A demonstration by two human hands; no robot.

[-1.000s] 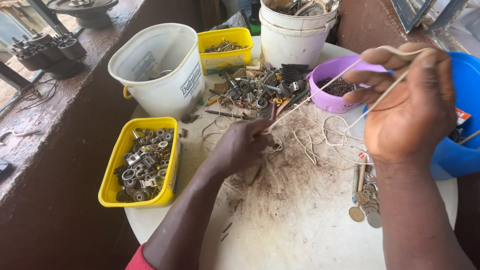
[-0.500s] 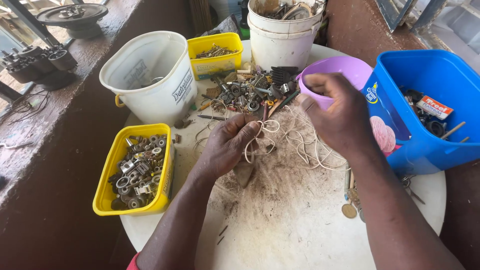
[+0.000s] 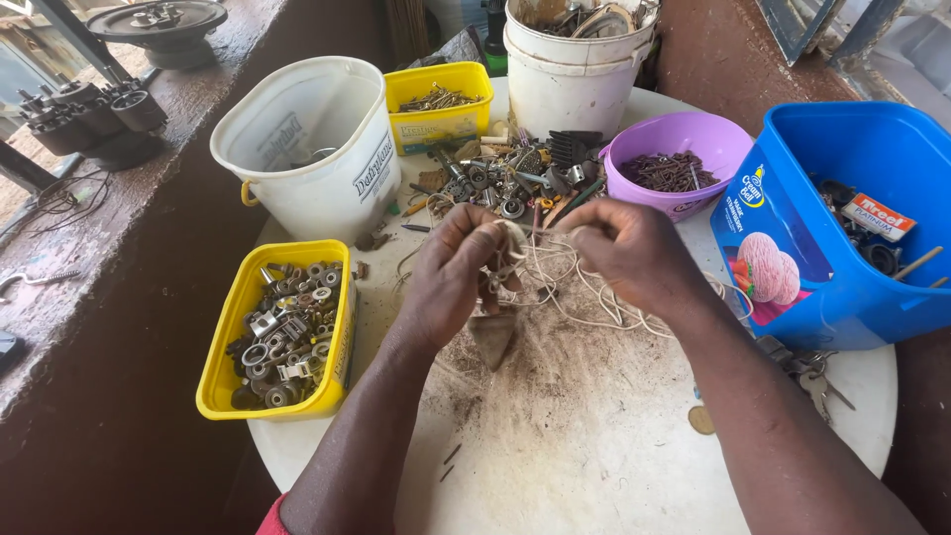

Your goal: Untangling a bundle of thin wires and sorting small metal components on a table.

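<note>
A round white table point(image 3: 594, 466), dusty and littered with rust and grit, stood beside a dark brown ledge and was crowded with containers: a yellow tub of nuts and washers point(image 3: 282, 332) at the near left, a white bucket point(image 3: 312, 144) behind it, a purple bowl of nails point(image 3: 674, 159) and a blue tub point(image 3: 842, 228) to the right. Over the middle of the table the left hand point(image 3: 451, 277) was pinched shut on a small bundle of pale string point(image 3: 500, 263), thumb and fingers closed around the loops, while the right hand point(image 3: 629, 253) was clamped on a strand of the same string, drawn taut across the short gap between the two hands. The rest of the string lay in loose tangled loops point(image 3: 604, 297) on the table just below and to the right of the hands. To work such a tangle well, it seemed wise to keep the bundle pinned firmly in one hand, hold only a light tension on the free strand, and feed the slack steadily so that the loose loops would not snag on the scrap metal pile point(image 3: 515, 178) just behind. Both forearms reached in from the near edge, wrists slightly raised, knuckles up, with the hands close together above the tabletop.
</note>
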